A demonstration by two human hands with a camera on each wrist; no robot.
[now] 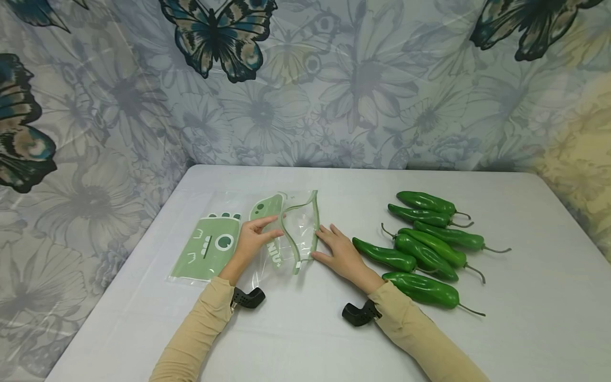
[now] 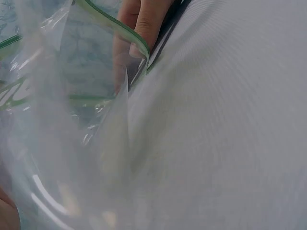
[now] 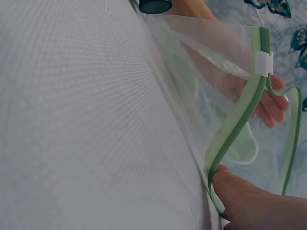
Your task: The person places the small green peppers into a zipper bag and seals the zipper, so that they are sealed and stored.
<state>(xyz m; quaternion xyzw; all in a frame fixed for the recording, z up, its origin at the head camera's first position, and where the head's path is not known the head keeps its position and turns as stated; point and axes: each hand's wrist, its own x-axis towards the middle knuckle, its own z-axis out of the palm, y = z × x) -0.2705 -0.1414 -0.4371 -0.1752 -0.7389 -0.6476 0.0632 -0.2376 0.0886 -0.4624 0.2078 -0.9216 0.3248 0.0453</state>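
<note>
A clear zip bag with green zip strips and a green cartoon print lies with its mouth gaping to the right. My left hand is at its upper layer, thumb and fingers apart beside the raised strip. In the right wrist view, the left fingers show extended behind the clear film. My right hand rests at the lower strip, fingers spread, its thumb touching the strip's edge. A white slider sits at one end of the green zip strip.
Several green peppers with long stems lie right of the right hand. Another printed bag lies flat at the left, partly under the left forearm. The white table meets a floral, butterfly-printed cloth behind.
</note>
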